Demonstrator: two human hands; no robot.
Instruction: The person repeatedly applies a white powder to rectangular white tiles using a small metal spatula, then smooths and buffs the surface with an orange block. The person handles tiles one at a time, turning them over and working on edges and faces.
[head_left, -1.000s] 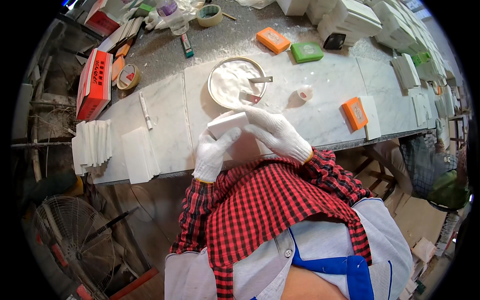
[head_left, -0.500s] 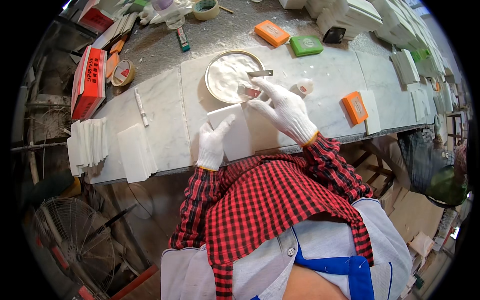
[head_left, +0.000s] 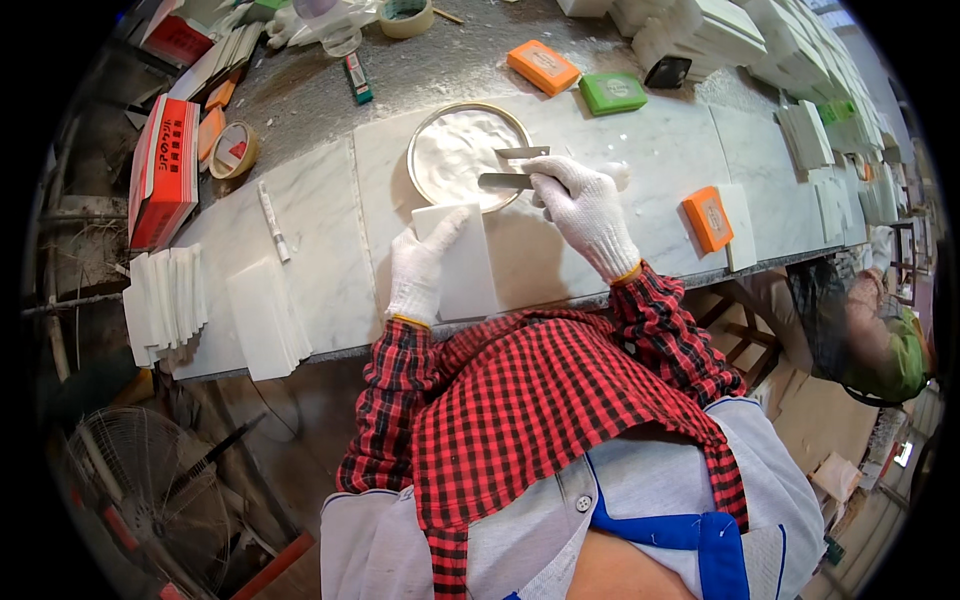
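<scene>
You seem to be at the step of taking up the filling tool, with the workpiece made ready in the other hand. Your right hand [head_left: 582, 205] pinches the flat grey metal blade [head_left: 503, 181] between thumb and fingers; its free end is above the round metal tin [head_left: 411, 165], but I cannot tell if it touches the soft white paste [head_left: 455, 160]. Your left hand [head_left: 420, 262] grips the smooth white rectangular slab [head_left: 465, 265] by its left edge, thumb on the upper face, other fingers mostly hidden. The slab is just on your side of the tin.

The next move calls, I think, for a firm pinch and a level blade, while the slab is kept steady.

The paste looks thick and lumpy, with soft folds. A second narrow metal blade [head_left: 525, 153] leans over the rim. The grey-veined marble tabletop [head_left: 640, 240] looks polished and hard.
</scene>
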